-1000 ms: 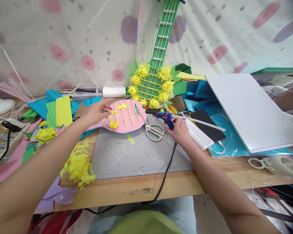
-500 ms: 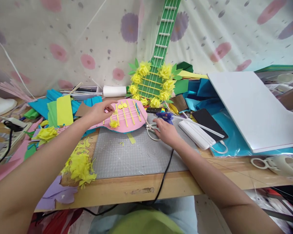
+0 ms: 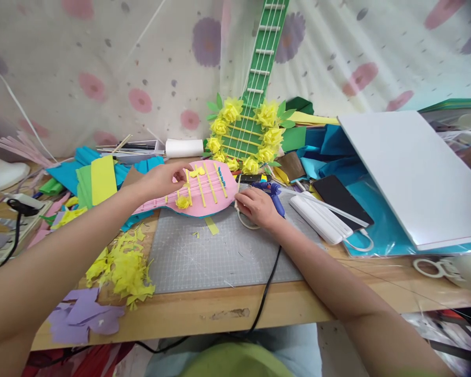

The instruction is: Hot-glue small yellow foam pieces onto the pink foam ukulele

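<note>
A pink paper lute-shaped craft [image 3: 196, 201] lies near the back of the grey cutting mat [image 3: 204, 256], with yellow bars, pale strings, a yellow paper flower [image 3: 183, 202] and yellow petal pieces [image 3: 197, 172] on it. My left hand [image 3: 167, 180] is over its left part, fingers loosely bent and apart from the thumb; nothing shows between them. Beside the craft's right end, my right hand [image 3: 257, 205] closes on a pair of scissors [image 3: 247, 224]. One handle loop shows below the fingers; the rest is mostly hidden. A blue glue gun [image 3: 277, 199] lies just behind that hand.
A green paper guitar [image 3: 241, 136] ringed with yellow flowers leans at the back. Yellow scraps [image 3: 129, 269] and purple scraps [image 3: 88, 317] lie front left. On the right are a white power bank [image 3: 320, 217], a black phone [image 3: 343, 199] and a white board [image 3: 412, 173].
My right hand has shifted slightly left and its fingers have closed around the scissors, whose blades have swung off the pink craft. My left hand stays over the craft, nearly unmoved.
</note>
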Action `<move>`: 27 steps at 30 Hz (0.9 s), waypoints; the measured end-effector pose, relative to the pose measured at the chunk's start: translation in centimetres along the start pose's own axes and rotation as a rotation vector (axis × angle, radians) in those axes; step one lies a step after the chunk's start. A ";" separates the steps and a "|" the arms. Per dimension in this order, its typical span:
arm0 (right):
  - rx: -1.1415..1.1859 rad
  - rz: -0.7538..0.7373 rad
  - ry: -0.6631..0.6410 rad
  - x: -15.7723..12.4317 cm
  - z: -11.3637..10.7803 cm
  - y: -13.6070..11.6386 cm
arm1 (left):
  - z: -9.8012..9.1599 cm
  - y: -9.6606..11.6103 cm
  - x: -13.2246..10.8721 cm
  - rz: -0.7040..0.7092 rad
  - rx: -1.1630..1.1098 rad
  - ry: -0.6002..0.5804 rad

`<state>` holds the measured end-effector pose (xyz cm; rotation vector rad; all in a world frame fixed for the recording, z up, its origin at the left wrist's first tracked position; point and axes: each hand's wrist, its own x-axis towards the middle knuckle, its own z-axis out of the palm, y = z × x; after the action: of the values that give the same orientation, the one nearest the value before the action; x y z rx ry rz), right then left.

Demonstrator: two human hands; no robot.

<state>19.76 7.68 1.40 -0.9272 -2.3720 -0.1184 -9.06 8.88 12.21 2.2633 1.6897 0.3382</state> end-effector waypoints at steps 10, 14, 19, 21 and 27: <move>0.470 0.468 0.684 3.8 -2.1 -1.2 | 1.0 -1.8 1.1 -0.016 -0.005 -0.046; 0.726 0.625 0.662 5.6 -1.5 -1.6 | 1.1 -2.5 1.3 0.045 -0.036 -0.051; 0.791 0.639 0.562 5.7 -0.6 -1.5 | 0.4 -1.6 0.8 0.042 0.001 -0.119; 0.788 0.627 0.527 5.6 -0.4 -1.4 | 0.2 -1.2 0.7 0.042 0.034 -0.142; 0.785 0.627 0.495 5.5 -0.2 -1.2 | 0.3 -1.2 1.5 0.033 0.199 -0.186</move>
<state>15.83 10.03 4.76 -1.0211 -1.3879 0.6930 -9.58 10.58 11.55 2.3792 1.6549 -0.0360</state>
